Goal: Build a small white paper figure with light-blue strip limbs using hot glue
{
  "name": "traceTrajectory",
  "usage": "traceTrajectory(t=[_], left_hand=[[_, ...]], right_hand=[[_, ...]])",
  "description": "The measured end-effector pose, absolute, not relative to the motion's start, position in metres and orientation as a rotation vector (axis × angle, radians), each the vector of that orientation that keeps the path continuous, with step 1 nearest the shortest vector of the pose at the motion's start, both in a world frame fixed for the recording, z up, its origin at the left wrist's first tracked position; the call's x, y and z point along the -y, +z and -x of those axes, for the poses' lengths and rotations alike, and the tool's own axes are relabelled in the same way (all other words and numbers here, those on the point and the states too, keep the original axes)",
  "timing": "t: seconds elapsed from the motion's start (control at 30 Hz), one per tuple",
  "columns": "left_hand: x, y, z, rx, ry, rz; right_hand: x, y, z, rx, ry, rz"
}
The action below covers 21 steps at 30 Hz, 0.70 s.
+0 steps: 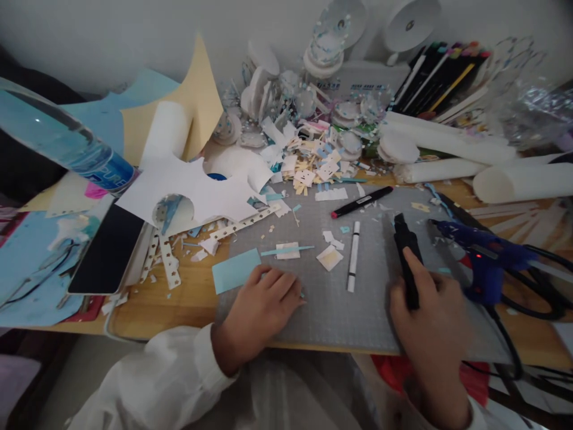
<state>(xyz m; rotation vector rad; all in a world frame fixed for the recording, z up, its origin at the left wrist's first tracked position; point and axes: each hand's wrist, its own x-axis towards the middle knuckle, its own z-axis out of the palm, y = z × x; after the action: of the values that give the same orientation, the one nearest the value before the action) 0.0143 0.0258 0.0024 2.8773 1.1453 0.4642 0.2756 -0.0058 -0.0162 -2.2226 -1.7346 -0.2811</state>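
My right hand [430, 310] is closed round a black utility knife [406, 257], its index finger lying along the body, over the right side of the grey cutting mat [340, 319]. My left hand [268, 307] rests on the mat with fingers curled together. A tiny bluish bit shows by its fingertips, but what they pinch is hidden. Just beyond that hand lie a light-blue paper rectangle [236, 270] and a cream paper piece [289, 251] crossed by a thin blue strip [293, 250]. Between my hands are a small cream square [330, 258] and a white marker [353, 257].
A blue glue gun [487, 257] with a lit red light lies at right, its cable trailing. A black pen [362, 202] and a heap of paper cutouts [313, 158] are at the back. At left are a phone [107, 248], a bottle [62, 131] and cut white paper [197, 200].
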Motion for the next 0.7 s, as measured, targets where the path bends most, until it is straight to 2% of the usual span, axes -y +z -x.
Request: traceTrajectory(t=[0.23,0.43,0.5,0.7], left_hand=[[-0.028,0.000,-0.019,-1.094,0.463,-2.910],[-0.021,0.014,-0.001,-1.255,0.857,-2.319],[-0.015,0.018,0.009,-1.296,0.904,-2.287],[0.002,0.008,0.015,-1.270,0.607,-2.619]], right_hand=[[0.005,-0.016,-0.275,1.755,-0.295,2.234],[0.005,-0.015,-0.273,1.726,-0.282,2.233],[0.004,-0.016,-0.273,1.725,-0.285,2.227],[0.007,-0.018,-0.279,1.723,-0.256,2.145]])
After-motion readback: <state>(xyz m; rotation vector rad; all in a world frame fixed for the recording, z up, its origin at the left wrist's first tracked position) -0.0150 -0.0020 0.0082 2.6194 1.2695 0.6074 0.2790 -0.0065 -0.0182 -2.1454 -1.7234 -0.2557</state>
